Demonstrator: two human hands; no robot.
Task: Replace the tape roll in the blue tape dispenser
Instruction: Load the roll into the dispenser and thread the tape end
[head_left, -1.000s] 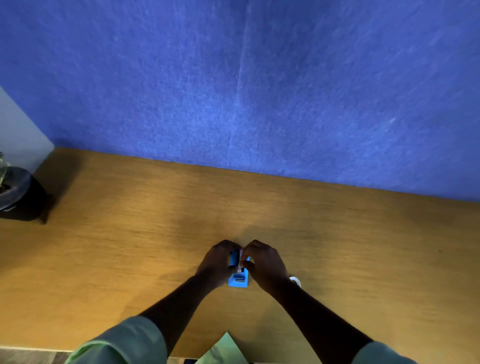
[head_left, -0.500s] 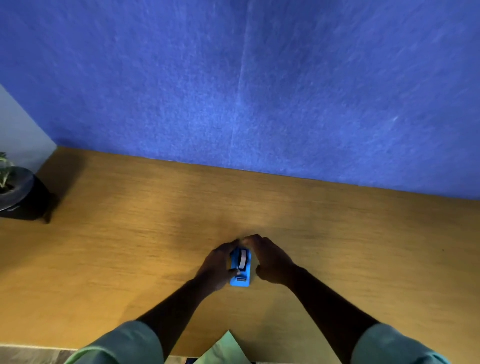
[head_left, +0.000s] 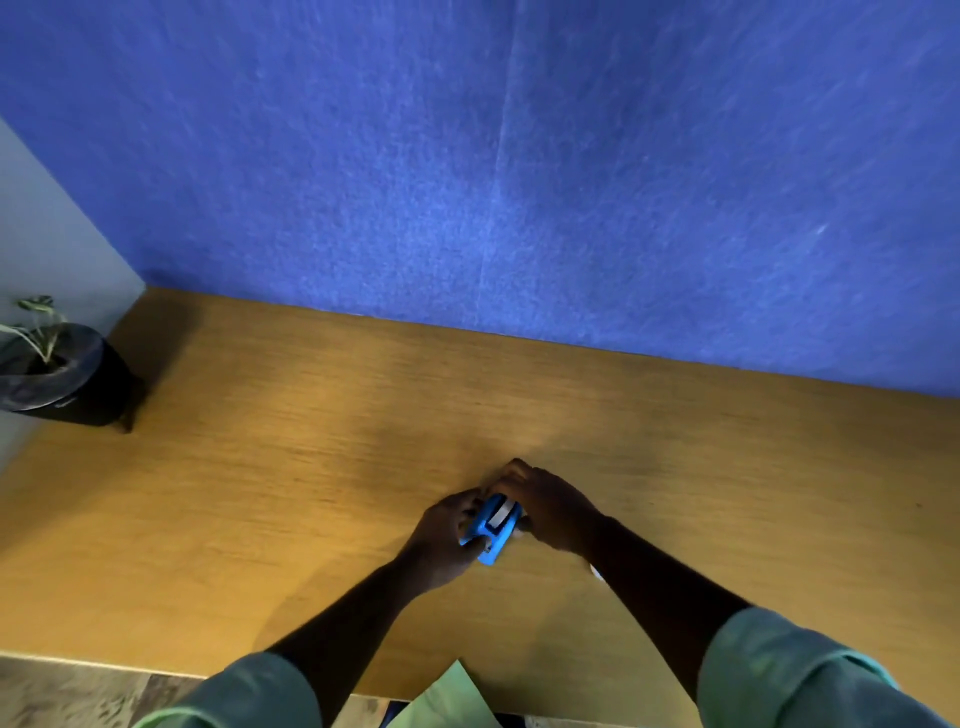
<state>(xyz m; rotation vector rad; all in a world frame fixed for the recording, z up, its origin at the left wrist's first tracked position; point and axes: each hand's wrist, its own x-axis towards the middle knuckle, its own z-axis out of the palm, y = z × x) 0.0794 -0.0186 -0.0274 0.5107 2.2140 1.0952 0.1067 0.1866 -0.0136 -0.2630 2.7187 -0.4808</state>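
Observation:
The small blue tape dispenser lies on the wooden desk, tilted with its near end pointing toward me and to the left. A pale tape roll sits in its slot. My left hand grips the dispenser's left side, thumb on its near end. My right hand holds its right side, fingers curled over the far end. A small white object peeks out from under my right wrist; I cannot tell what it is.
A black pot with a small plant stands at the desk's far left corner. A blue felt partition rises behind the desk. The desk's near edge runs just in front of my sleeves.
The dispenser has turned from straight to slanted, its near end swinging left. Both hands stayed on it. One second ago the hands were closed over its top.

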